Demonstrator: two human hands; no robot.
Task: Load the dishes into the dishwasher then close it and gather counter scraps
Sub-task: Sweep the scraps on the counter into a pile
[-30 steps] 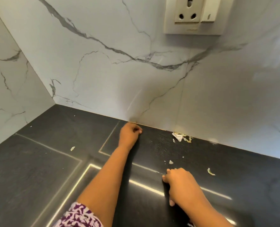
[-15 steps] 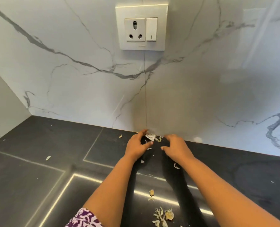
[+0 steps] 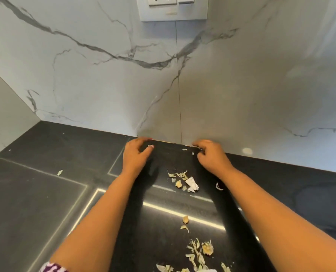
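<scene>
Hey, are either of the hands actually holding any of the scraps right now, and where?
Neither appears to hold anything. The left hand and right hand rest with curled fingers on the counter by the wall; the scraps lie loose between them.

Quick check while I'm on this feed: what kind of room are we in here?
Most likely a home kitchen. A dark stone counter runs into a corner of white marble-look backsplash, a wall socket sits above it, and peelings and food scraps lie between the left hand and right hand.
</scene>
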